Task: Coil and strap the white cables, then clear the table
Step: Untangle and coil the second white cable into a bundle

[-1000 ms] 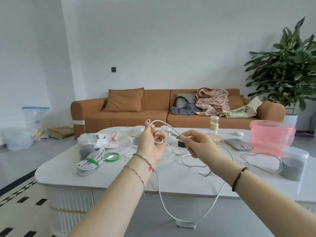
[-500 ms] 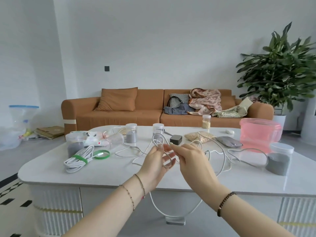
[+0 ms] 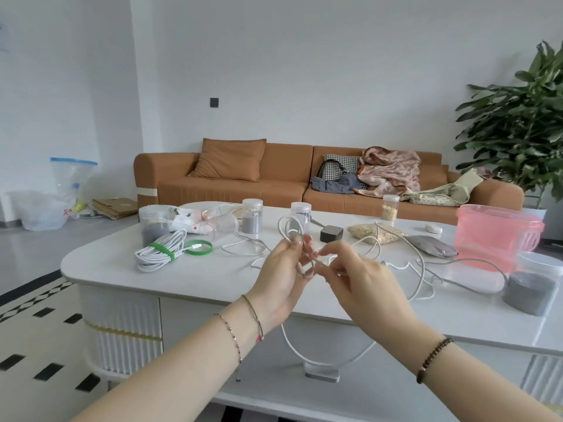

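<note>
Left hand pinches the cable's first loops, right hand pinches the feed; slack hanging below the table edge could snag and spring the coil.

Both forearms are extended forward and angled toward each other. The white cable is pinched in the left grip, palm turned inward, and in the right grip, fingers curled, back facing upward.

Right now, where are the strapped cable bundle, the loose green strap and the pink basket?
strapped cable bundle (image 3: 172, 243), head view, white coils.
loose green strap (image 3: 201, 253), head view, near edge.
pink basket (image 3: 493, 236), head view, front wall.
</note>
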{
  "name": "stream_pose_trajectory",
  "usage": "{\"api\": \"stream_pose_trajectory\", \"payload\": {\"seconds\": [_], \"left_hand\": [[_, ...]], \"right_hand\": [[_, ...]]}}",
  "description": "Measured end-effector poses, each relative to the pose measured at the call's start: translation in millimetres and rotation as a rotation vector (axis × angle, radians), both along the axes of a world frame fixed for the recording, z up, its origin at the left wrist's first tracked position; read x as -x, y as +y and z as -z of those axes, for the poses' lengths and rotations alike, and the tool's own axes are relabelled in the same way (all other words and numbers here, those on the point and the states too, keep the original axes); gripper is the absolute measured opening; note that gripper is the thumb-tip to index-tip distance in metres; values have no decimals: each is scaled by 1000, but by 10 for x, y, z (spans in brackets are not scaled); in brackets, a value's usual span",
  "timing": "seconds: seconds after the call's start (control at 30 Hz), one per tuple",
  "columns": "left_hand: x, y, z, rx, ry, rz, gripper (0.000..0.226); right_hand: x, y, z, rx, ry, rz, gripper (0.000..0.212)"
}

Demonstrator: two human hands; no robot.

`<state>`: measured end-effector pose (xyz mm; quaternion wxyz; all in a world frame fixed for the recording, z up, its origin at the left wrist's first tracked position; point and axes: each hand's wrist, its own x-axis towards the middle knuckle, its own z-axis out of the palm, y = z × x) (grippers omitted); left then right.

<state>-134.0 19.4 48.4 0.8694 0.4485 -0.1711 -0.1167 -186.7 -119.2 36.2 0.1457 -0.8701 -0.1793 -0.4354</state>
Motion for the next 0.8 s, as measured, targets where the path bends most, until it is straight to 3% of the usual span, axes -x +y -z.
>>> {"api": "stream_pose_trajectory", "payload": {"seconds": [0.27,0.43,0.57,0.8], "left_hand": [[-231,368,-47,338,186,-37,25],[-123,405,1,112,124,28,24],[34,242,64,-83,59,115,21],[133,65,183,-239,53,228,13]], "right_hand": [[100,-200,48,167,94,101,35],[124,-371,-17,159,213,79,35],[117,-415,-74,269,115,92,10],[190,-261,-109,307,-41,123,14]]}}
